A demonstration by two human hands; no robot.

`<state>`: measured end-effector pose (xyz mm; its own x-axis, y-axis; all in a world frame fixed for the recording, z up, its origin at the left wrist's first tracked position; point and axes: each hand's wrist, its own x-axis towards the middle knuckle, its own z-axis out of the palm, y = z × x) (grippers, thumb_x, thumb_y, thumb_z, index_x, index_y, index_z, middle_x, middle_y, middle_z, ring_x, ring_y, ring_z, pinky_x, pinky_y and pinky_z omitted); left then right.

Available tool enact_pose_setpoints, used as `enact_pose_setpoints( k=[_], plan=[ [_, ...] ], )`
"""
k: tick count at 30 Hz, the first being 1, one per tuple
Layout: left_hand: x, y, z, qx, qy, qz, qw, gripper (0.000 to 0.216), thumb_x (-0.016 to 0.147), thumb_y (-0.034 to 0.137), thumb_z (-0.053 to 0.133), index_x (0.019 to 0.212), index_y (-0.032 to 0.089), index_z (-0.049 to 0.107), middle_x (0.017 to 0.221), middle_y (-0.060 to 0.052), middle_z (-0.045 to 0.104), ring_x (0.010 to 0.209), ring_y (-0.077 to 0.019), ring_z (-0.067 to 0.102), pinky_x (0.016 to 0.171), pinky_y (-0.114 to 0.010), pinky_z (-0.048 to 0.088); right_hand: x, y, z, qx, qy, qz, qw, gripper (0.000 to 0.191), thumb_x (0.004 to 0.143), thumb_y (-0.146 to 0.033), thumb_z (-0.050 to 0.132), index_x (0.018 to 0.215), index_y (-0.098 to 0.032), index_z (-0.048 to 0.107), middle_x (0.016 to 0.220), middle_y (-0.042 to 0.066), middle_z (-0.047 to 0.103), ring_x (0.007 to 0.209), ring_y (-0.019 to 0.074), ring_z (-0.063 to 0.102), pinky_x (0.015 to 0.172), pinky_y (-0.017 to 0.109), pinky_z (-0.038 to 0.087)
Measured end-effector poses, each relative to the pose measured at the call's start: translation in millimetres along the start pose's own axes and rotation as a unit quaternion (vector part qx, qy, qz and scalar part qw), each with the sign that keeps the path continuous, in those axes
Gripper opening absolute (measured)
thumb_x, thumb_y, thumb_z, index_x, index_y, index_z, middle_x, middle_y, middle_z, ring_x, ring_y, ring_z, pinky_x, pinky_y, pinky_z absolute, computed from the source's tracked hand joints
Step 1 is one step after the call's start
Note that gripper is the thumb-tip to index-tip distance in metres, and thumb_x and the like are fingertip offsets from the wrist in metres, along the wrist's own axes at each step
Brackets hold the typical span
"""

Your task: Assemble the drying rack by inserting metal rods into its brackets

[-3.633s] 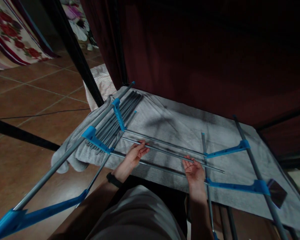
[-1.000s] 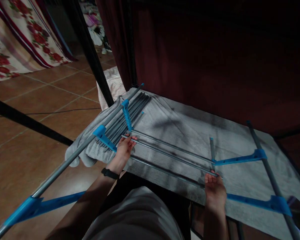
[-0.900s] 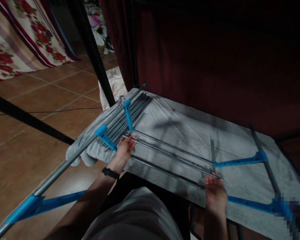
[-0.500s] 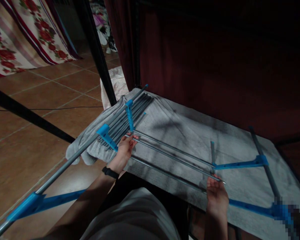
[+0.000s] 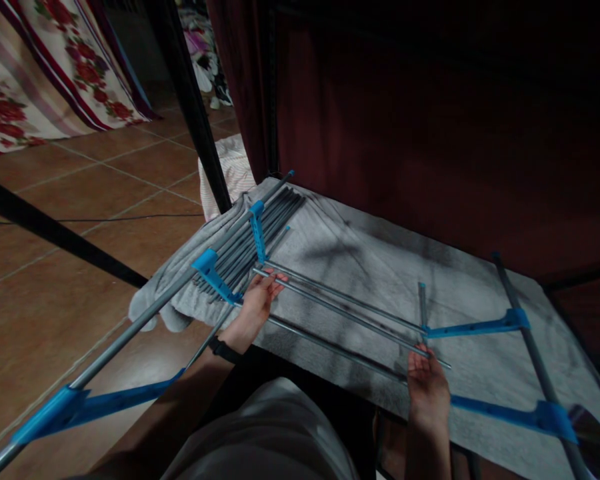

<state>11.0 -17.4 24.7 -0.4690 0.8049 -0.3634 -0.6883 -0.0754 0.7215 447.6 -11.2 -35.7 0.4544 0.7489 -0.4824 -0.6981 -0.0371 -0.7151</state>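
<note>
A thin grey metal rod point(image 5: 340, 311) spans between my hands, level with the frame's cross bars. My left hand point(image 5: 258, 301) pinches it near its left end, which sticks out past the fingers. Near the other end, my right hand point(image 5: 429, 379) holds it from below with curled fingers. Around it lies a frame of grey tubes with blue plastic brackets: a long side tube point(image 5: 150, 313) on the left, a left bracket point(image 5: 215, 275), and a right bracket point(image 5: 480, 327). A cross bar point(image 5: 340, 290) runs behind the held rod, another bar point(image 5: 335, 347) in front.
Several loose grey tubes point(image 5: 286, 208) lie bundled at the left on a grey blanket point(image 5: 370, 247). Black posts point(image 5: 195, 113) stand at the left, over a brown tiled floor point(image 5: 90, 193). A dark red curtain point(image 5: 380, 133) hangs behind. A dark flat object point(image 5: 597, 433) lies at the right.
My left hand has shifted a little to the right along the rod, leaving its left end exposed. The right hand has moved slightly left, with more of the right end showing.
</note>
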Motion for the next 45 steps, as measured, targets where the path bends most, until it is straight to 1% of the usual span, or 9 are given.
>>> enact_pose_setpoints(
  k=[6,13,18,25,29,32,36,40,45],
  plan=[
    [-7,-10,9,0.01,-0.015,-0.012,1.0,0.017,0.082,0.011,0.069,0.097,0.016,0.061,0.086,-0.006,0.074,0.078,-0.0162,0.073,0.072,-0.026,0.058,-11,7,7,-0.029,-0.035,0.003,0.999,0.007,0.083,-0.017,0.068,0.089,-0.021,0.069,0.087,-0.004,0.074,0.078,0.0072,0.073,0.077,0.019,0.06],
    [-14,-14,16,0.015,-0.021,-0.031,0.999,0.02,0.078,0.015,0.074,0.094,0.017,0.062,0.092,-0.008,0.076,0.087,-0.0182,0.074,0.079,-0.028,0.058,-20,18,16,-0.07,-0.074,-0.013,0.995,0.021,0.074,-0.02,0.079,0.092,-0.022,0.068,0.092,-0.004,0.073,0.087,0.0089,0.072,0.086,0.021,0.059],
    [-20,-18,21,0.037,-0.056,-0.035,0.997,0.028,0.074,0.021,0.079,0.095,0.017,0.062,0.094,-0.008,0.076,0.086,-0.0173,0.073,0.079,-0.027,0.057,-34,29,32,-0.056,-0.064,0.014,0.996,0.019,0.073,-0.017,0.078,0.09,-0.021,0.069,0.096,-0.002,0.073,0.093,0.0096,0.072,0.091,0.022,0.059],
    [-14,-22,17,0.081,0.023,0.051,0.995,0.046,0.07,0.021,0.081,0.11,0.023,0.059,0.08,0.002,0.062,0.087,-0.0171,0.07,0.069,-0.024,0.055,-42,29,39,-0.066,-0.083,-0.001,0.994,0.022,0.076,-0.022,0.081,0.095,-0.02,0.068,0.099,-0.001,0.072,0.094,0.0093,0.071,0.094,0.022,0.058],
    [-7,-20,9,0.129,0.047,0.092,0.986,0.045,0.073,0.017,0.075,0.114,0.024,0.058,0.093,-0.001,0.064,0.081,-0.0147,0.065,0.068,-0.025,0.054,-36,27,29,-0.067,-0.075,-0.012,0.995,0.022,0.076,-0.022,0.081,0.094,-0.021,0.068,0.097,-0.001,0.072,0.092,0.0104,0.072,0.091,0.023,0.059],
    [-5,-18,4,0.258,0.019,0.162,0.952,0.028,0.076,0.015,0.07,0.103,0.022,0.067,0.099,-0.005,0.064,0.09,-0.0178,0.063,0.078,-0.028,0.054,-32,27,22,-0.073,-0.073,-0.014,0.995,0.024,0.075,-0.024,0.083,0.095,-0.021,0.069,0.099,-0.001,0.072,0.094,0.0114,0.071,0.09,0.024,0.06],
    [-7,-18,3,0.379,-0.026,0.241,0.893,0.022,0.072,0.012,0.073,0.091,0.024,0.074,0.113,-0.008,0.065,0.12,-0.0294,0.056,0.11,-0.044,0.042,-29,28,17,-0.078,-0.071,-0.019,0.994,0.026,0.074,-0.025,0.084,0.095,-0.022,0.07,0.1,-0.001,0.073,0.095,0.0124,0.071,0.092,0.027,0.06],
    [-12,-19,2,0.529,-0.066,0.331,0.779,0.026,0.078,0.016,0.068,0.102,0.025,0.074,0.136,-0.012,0.061,0.145,-0.039,0.035,0.121,-0.063,0.016,-27,28,16,-0.076,-0.062,-0.022,0.995,0.02,0.077,-0.024,0.08,0.093,-0.022,0.068,0.1,-0.001,0.072,0.096,0.0116,0.071,0.092,0.028,0.06],
    [-16,-21,-4,0.618,-0.143,0.392,0.666,0.034,0.085,0.011,0.056,0.111,0.025,0.071,0.136,-0.013,0.064,0.149,-0.0367,0.033,0.121,-0.067,0.003,-27,28,15,-0.075,-0.058,-0.009,0.995,0.024,0.074,-0.025,0.082,0.093,-0.022,0.067,0.1,-0.001,0.072,0.093,0.0117,0.071,0.09,0.027,0.06]
  ],
)
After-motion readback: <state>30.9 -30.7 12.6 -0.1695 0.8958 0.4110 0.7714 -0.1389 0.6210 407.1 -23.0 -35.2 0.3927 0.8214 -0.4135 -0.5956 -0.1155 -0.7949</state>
